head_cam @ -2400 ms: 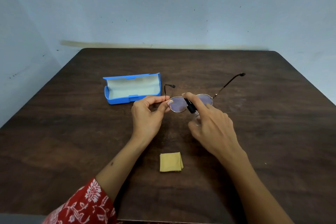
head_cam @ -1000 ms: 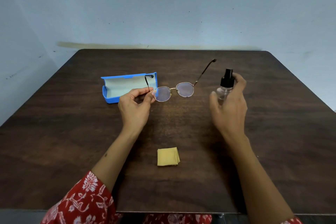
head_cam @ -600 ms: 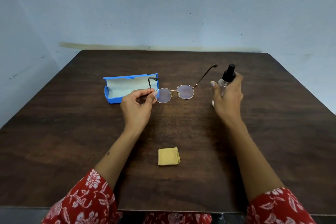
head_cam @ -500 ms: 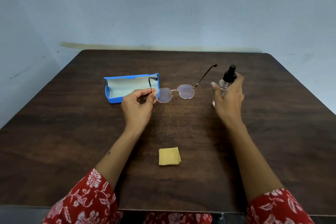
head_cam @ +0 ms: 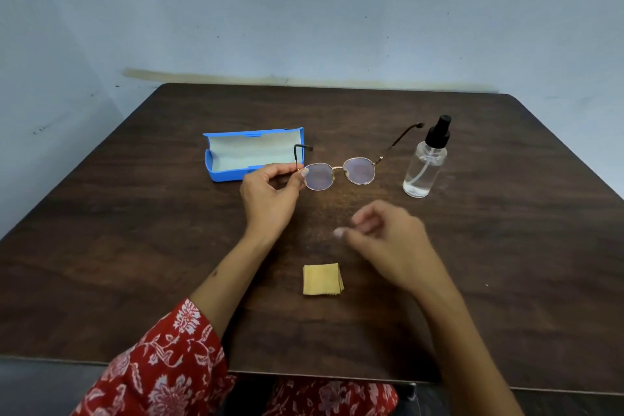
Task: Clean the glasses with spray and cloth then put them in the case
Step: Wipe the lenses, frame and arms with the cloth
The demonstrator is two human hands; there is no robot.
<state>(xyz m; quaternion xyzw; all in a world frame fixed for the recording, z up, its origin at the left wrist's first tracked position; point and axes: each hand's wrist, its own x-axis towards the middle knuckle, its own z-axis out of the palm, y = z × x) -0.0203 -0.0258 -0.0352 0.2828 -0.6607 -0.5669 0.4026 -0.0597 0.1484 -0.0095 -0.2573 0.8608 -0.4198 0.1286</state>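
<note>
My left hand (head_cam: 270,199) pinches the left hinge of gold round-rimmed glasses (head_cam: 341,172), holding them up over the table with both temples unfolded. The clear spray bottle (head_cam: 423,162) with a black nozzle stands upright on the table to the right of the glasses, free of any hand. My right hand (head_cam: 388,240) hovers empty, blurred, with fingers loosely curled, between the bottle and the folded yellow cloth (head_cam: 323,279). The cloth lies flat near the front edge. The blue case (head_cam: 253,154) lies open behind my left hand, its pale lining showing.
The dark wooden table (head_cam: 506,263) fills the view and meets a pale blue wall at the back. Red floral sleeves show at the bottom, over the table's front edge.
My right hand has set the spray bottle down upright and let go of it, then moved back toward me and left, above the cloth. My left hand still holds the glasses in the same place.
</note>
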